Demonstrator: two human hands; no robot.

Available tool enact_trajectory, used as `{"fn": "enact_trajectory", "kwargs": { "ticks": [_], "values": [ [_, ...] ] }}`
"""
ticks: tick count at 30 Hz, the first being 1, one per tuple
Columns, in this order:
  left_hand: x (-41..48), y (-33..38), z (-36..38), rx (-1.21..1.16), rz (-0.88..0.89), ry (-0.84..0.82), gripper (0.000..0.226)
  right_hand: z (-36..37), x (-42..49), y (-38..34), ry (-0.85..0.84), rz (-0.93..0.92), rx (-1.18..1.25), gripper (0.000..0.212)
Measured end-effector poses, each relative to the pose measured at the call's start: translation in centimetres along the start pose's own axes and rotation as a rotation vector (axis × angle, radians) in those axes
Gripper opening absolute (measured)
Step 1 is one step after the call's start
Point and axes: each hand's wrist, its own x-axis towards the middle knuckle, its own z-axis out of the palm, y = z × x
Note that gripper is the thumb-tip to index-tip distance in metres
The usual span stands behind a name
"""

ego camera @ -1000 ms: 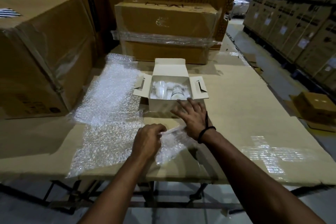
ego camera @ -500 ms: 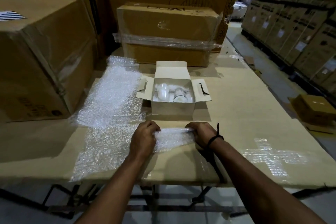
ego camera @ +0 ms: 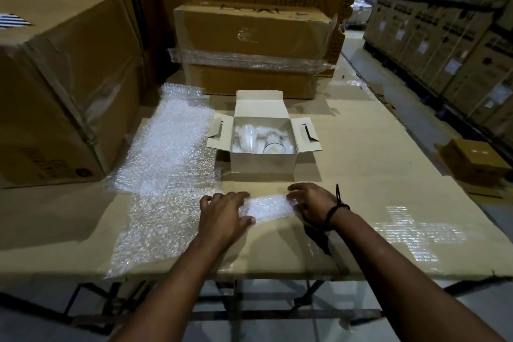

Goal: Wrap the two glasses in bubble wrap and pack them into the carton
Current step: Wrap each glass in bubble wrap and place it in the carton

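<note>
We see both hands at the near middle of the tabletop (ego camera: 388, 175), holding the two ends of a short bubble-wrap bundle (ego camera: 268, 207) that lies flat between them. The left hand (ego camera: 224, 216) covers the 9 o'clock end, with fingers curved over the top and the thumb at the near edge, so its grip is narrow and holds the wrap. The right hand (ego camera: 311, 205) takes the 3 o'clock end with curled fingers, and its grip holds the wrap too. We cannot tell if a glass is inside the bundle, because the wrap is too cloudy.

At 12 o'clock from the hands, near but apart, stands the white carton (ego camera: 263, 165) with its flaps open. Inside we see a clear glass (ego camera: 247, 134) on the 9 o'clock side and a round rim (ego camera: 273, 147) beside it, maybe the second glass. We cannot tell whether they are wrapped. The loose bubble wrap sheet (ego camera: 166, 147) lies flat at 10 o'clock.

We judge that the step in hand is the wrapping, now at the closing of the roll's ends. The next move calls for tucking both ends so that the roll does not open. After that the roll must be lifted level and lowered into the carton at 12 o'clock — gently, because little free room shows beside what already lies there.
</note>
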Motion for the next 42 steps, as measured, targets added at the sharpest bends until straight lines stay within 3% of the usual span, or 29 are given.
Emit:
{"fn": "enact_trajectory", "kwargs": {
  "ticks": [5,8,12,17,19,23,25,29,32,35,42],
  "values": [
    [0.3,-0.2,-0.2,0.139,0.084,-0.084,0.047,-0.1,0.2,0.7,-0.134,0.046,0.017,0.048],
    [0.9,0.3,-0.4,0.092,0.033,-0.101,0.051,-0.6,1.1,0.0,-0.158,0.151,0.043,0.059],
    [1.4,0.5,-0.4,0.132,0.032,-0.099,0.057,-1.1,1.9,-0.9,-0.183,0.206,-0.039,0.048],
    [1.7,0.1,-0.3,0.097,0.131,-0.036,0.033,-1.1,1.6,-1.3,-0.048,0.198,-0.256,0.036],
    [1.7,-0.3,-0.4,0.049,0.221,0.04,0.027,-1.2,1.4,-1.4,0.138,0.2,-0.321,0.027],
    [2.4,-0.7,-0.2,-0.088,0.335,0.095,0.043,-1.4,1.3,-1.3,0.422,0.313,-0.272,0.027],
    [2.9,-0.5,-0.1,-0.122,0.409,0.13,0.051,-2.1,1.6,-1.9,0.464,0.408,-0.17,0.02],
    [5.2,0.6,-0.6,-0.157,0.505,0.246,0.061,-4.6,2.4,-1.2,0.469,0.532,-0.046,0.026],
    [6.8,1.6,-1.7,-0.116,0.491,0.311,0.058,-7.2,3.7,-0.5,0.481,0.492,0.118,0.03],
    [8.8,2.3,-2.4,-0.058,0.427,0.228,0.048,-9.4,5.9,0.4,0.486,0.446,0.349,0.031],
    [13.7,4.8,-2.9,-0.031,0.375,0.07,0.038,-11.9,13.9,3.4,0.25,0.231,0.027,0.023]
  ]
}}
